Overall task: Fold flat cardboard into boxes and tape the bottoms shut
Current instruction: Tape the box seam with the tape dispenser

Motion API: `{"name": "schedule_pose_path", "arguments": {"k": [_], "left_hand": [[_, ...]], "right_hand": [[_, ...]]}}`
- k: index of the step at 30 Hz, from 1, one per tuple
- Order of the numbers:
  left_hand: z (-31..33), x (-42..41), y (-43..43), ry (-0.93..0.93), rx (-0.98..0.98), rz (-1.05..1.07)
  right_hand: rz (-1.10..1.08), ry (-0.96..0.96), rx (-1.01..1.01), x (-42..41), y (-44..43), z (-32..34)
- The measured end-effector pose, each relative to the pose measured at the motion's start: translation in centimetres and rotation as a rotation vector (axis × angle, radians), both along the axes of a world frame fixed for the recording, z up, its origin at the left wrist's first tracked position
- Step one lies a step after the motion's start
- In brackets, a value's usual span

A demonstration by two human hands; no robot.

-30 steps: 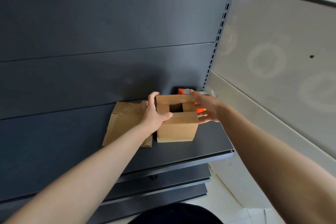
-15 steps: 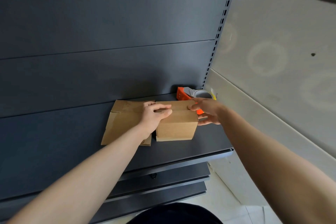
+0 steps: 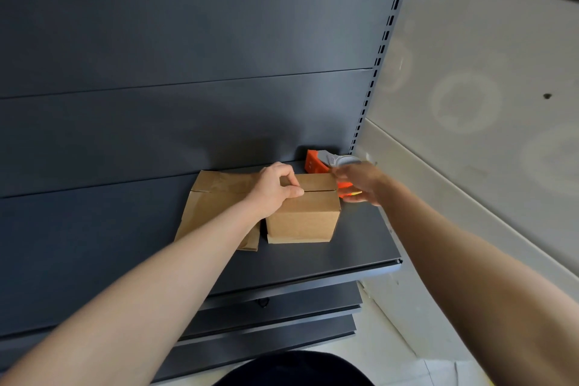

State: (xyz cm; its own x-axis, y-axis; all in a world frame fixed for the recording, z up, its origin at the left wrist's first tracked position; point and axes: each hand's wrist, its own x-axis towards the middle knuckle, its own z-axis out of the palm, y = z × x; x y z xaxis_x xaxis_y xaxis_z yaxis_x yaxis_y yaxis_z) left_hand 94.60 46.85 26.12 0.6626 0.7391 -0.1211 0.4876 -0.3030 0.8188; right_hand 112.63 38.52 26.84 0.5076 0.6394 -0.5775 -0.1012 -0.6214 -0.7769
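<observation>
"Where's the cardboard box (image 3: 302, 216) sitting?"

"Upright on the dark metal shelf (image 3: 360, 244), towards its right end, top flaps closed along a seam. The left hand (image 3: 275, 189) is on the box's top left corner, fingers curled over the far flap and thumb lying along the seam, holding it."

"And the other hand?"

"The right hand (image 3: 360, 183) is just right of the box, at the orange tape dispenser (image 3: 313, 163) by the far right corner. It's blurred, so I can't tell whether it grips it."

"Anything else up there?"

"A stack of flat cardboard (image 3: 213, 197) lies left of the box, touching it, partly under the left forearm. Behind is a dark back panel (image 3: 188, 72) with a slotted upright (image 3: 385, 34) on its right; beyond that, a pale wall (image 3: 470, 103). Lower shelves (image 3: 282, 307) show beneath, near a light floor (image 3: 385, 354)."
</observation>
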Motion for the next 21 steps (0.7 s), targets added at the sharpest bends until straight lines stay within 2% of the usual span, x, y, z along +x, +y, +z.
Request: {"name": "schedule_pose_path", "arguments": {"k": [1, 2, 3, 5, 6, 8, 12, 17, 19, 21], "left_hand": [[0.0, 0.0, 0.0, 0.003, -0.002, 0.001], [0.1, 0.0, 0.0, 0.001, -0.006, 0.004], [0.1, 0.0, -0.1, 0.002, -0.005, 0.005], [0.1, 0.1, -0.1, 0.002, 0.001, 0.013], [0.0, 0.1, 0.0, -0.004, -0.003, 0.021], [-0.1, 0.0, 0.0, -0.021, -0.025, 0.036], [-0.2, 0.0, 0.0, -0.044, -0.042, 0.047], [0.0, -0.1, 0.0, -0.061, -0.064, 0.046], [0.0, -0.1, 0.1, -0.069, -0.077, 0.035], [0.0, -0.2, 0.2, -0.069, -0.08, 0.02]], "right_hand": [[-0.065, -0.068, 0.05, 0.5, 0.4, -0.6], [-0.077, -0.218, 0.056, 1.0, 0.5, -1.2], [-0.103, -0.261, 0.006, 1.2, 0.8, -1.2], [0.056, -0.516, -0.102, 1.7, 1.3, -2.5], [0.117, -0.568, -0.142, 1.8, 1.4, -3.0], [0.25, -0.585, -0.23, 2.0, 1.8, -4.2], [0.306, -0.686, -0.349, 2.5, 1.8, -5.8], [0.226, -0.691, -0.194, 3.4, 1.4, -4.0], [0.206, -0.63, -0.117, 4.5, 1.1, -2.5], [0.128, -0.456, 0.048, 5.1, 0.3, -0.4]]}}
